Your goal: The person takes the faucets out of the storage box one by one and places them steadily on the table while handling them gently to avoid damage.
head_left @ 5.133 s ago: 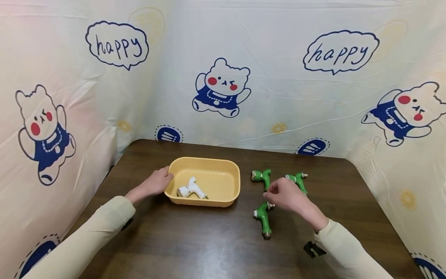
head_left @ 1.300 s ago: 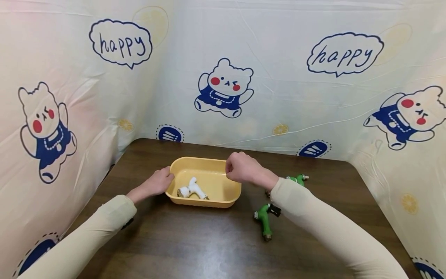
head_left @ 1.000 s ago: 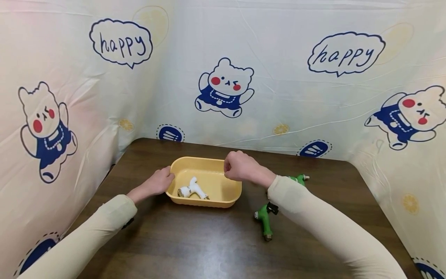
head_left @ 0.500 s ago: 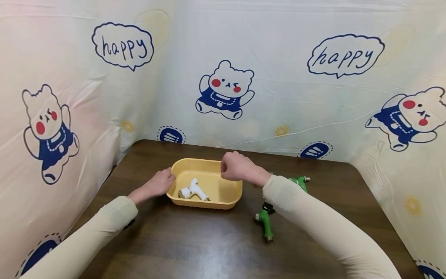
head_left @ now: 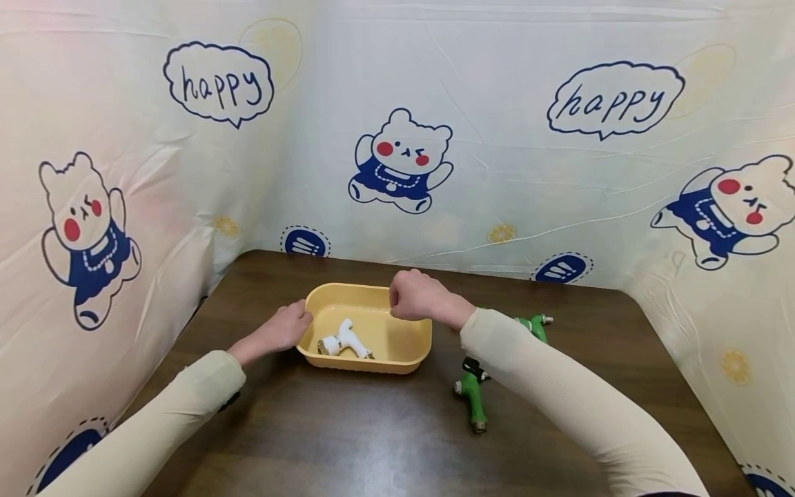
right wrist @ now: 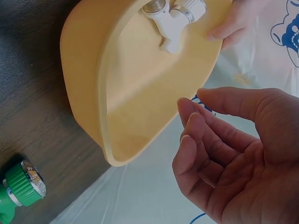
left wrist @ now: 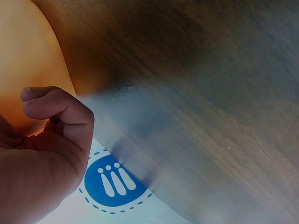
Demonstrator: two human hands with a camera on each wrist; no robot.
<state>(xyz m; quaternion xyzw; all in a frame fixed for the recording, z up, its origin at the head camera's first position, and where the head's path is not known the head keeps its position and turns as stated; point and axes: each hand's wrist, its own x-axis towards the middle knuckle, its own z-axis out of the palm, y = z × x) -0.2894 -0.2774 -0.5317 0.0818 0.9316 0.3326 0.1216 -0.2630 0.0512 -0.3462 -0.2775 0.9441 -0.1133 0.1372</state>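
Note:
A yellow plastic tub (head_left: 416, 355) sits on the table with a white tap (head_left: 352, 339) lying inside it, toward the left front. My left hand (head_left: 282, 328) grips the tub's left rim; in the left wrist view the curled finger and thumb (left wrist: 51, 126) show against the tub's wall. Over the tub's right back part hovers my right hand (head_left: 422, 297), fingers loosely bent. The right wrist view shows nothing between its thumb and fingertips. Near the right forearm lie green taps: one in front (head_left: 475, 404), another (head_left: 534, 324) partly covered by the sleeve.
Dark wood table (head_left: 323, 428) spreads around the tub. A white printed curtain (head_left: 497, 138) encloses the back and sides. A dark clip-like piece (head_left: 475, 368) hangs at the right cuff, overlapping the front green tap in the head view. Another green tap is mostly hidden by the right sleeve.
Compared with five seconds ago, my right hand has moved left from the green taps to over the tub; lately it drifts slightly left. The left hand stays at the rim, the white tap in place.

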